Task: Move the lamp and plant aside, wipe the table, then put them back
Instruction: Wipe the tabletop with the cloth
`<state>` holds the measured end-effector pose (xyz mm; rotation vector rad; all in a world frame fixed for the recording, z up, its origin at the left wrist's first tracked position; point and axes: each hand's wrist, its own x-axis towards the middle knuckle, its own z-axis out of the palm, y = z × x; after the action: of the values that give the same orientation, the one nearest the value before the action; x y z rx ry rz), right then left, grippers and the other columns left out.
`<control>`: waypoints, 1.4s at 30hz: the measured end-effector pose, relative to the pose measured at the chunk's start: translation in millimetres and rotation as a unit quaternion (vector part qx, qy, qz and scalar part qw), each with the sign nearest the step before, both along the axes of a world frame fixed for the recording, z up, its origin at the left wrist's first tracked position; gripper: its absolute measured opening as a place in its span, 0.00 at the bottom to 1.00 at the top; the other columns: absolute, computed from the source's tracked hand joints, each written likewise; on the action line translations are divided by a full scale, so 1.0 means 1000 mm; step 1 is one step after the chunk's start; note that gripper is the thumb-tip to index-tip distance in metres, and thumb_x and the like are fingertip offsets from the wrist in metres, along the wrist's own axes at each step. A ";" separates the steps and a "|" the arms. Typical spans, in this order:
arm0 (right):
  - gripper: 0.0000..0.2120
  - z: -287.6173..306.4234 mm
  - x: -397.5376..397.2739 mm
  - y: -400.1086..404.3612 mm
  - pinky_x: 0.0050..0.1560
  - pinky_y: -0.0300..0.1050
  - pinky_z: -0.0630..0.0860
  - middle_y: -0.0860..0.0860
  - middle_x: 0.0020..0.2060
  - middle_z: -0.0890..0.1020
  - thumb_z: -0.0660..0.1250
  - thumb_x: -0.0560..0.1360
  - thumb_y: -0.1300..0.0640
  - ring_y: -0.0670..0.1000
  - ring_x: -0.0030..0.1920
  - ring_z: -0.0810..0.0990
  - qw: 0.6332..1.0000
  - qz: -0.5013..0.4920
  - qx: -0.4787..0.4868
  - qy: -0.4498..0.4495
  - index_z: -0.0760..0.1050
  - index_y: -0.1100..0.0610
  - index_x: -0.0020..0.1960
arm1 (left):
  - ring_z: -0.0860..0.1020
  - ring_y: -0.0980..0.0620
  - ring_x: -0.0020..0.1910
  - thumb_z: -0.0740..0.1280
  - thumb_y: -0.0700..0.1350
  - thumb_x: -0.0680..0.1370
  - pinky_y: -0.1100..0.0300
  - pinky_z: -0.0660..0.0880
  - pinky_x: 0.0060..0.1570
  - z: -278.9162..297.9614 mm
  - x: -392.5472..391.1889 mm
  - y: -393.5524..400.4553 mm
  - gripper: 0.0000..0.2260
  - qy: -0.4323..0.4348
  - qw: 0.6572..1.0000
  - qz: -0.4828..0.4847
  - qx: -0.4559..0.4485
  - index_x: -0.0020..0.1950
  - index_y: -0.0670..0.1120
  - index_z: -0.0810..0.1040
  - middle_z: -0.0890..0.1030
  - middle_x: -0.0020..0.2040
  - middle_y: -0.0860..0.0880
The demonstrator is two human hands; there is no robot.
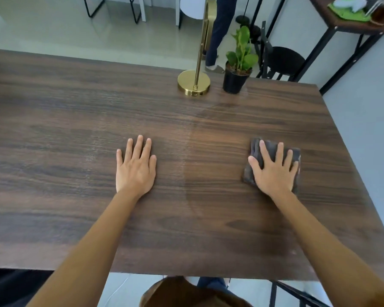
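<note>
A dark wooden table [75,129] fills the view. At its far edge stands a gold lamp [194,84] with a round base and thin stem. Just right of it is a green plant in a black pot [234,82]. My left hand [136,167] lies flat on the bare tabletop, fingers spread, holding nothing. My right hand [274,170] presses flat on a folded grey cloth [255,149] near the table's right side. A curved damp streak runs across the wood between my hands.
Beyond the far edge, a person's legs [217,34] stand on the pale floor. A black stool [284,60] and a dark shelf unit [350,25] stand at the right. Chair legs show at the top left.
</note>
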<state>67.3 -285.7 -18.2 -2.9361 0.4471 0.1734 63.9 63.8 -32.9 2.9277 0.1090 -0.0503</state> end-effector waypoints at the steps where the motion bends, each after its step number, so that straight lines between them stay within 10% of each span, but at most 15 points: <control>1: 0.34 0.000 0.026 0.021 0.74 0.67 0.43 0.58 0.80 0.47 0.42 0.75 0.29 0.65 0.78 0.44 1.000 -0.009 0.012 0.007 0.47 0.40 0.79 | 0.45 0.47 0.78 0.44 0.54 0.82 0.44 0.44 0.75 0.000 0.000 -0.001 0.25 -0.001 1.000 0.001 -0.003 0.78 0.51 0.50 0.49 0.79 0.50; 10: 0.29 -0.004 -0.146 0.136 0.77 0.58 0.41 0.50 0.80 0.48 0.51 0.79 0.35 0.56 0.79 0.43 0.944 0.323 0.042 -0.052 0.49 0.38 0.78 | 0.49 0.46 0.78 0.48 0.48 0.82 0.42 0.47 0.74 -0.001 0.001 0.001 0.23 -0.024 0.999 -0.008 -0.031 0.77 0.47 0.56 0.54 0.79 0.50; 19: 0.34 -0.011 -0.077 0.016 0.72 0.71 0.53 0.62 0.78 0.56 0.44 0.75 0.31 0.68 0.76 0.54 0.999 -0.024 -0.025 -0.036 0.56 0.43 0.78 | 0.48 0.46 0.78 0.46 0.49 0.82 0.42 0.45 0.74 0.000 0.001 0.001 0.23 -0.023 0.999 -0.008 -0.029 0.78 0.47 0.55 0.53 0.79 0.50; 28: 0.28 -0.001 -0.177 0.143 0.77 0.60 0.41 0.49 0.80 0.45 0.52 0.80 0.37 0.55 0.79 0.40 0.951 0.299 0.059 -0.054 0.49 0.37 0.78 | 0.50 0.44 0.78 0.49 0.49 0.82 0.40 0.47 0.73 -0.003 0.004 0.002 0.22 -0.019 0.999 -0.014 -0.026 0.77 0.47 0.57 0.55 0.79 0.49; 38: 0.33 0.001 -0.102 -0.074 0.75 0.66 0.44 0.57 0.80 0.46 0.40 0.76 0.29 0.63 0.78 0.44 0.987 -0.159 -0.003 0.008 0.45 0.39 0.78 | 0.48 0.43 0.78 0.54 0.46 0.82 0.36 0.46 0.71 0.012 -0.007 -0.052 0.22 -0.042 0.986 -0.060 -0.147 0.77 0.43 0.58 0.53 0.79 0.45; 42: 0.32 -0.004 -0.098 -0.004 0.76 0.64 0.41 0.58 0.80 0.45 0.46 0.78 0.32 0.63 0.78 0.42 0.999 -0.043 0.004 -0.027 0.45 0.40 0.79 | 0.46 0.45 0.78 0.52 0.50 0.82 0.38 0.45 0.72 0.020 -0.013 -0.116 0.24 -0.048 0.975 -0.153 -0.157 0.78 0.45 0.55 0.51 0.79 0.46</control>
<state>-30.3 -289.5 -22.4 -2.8993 0.5631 0.0832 51.0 -52.7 -13.1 2.5990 -0.3353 0.0254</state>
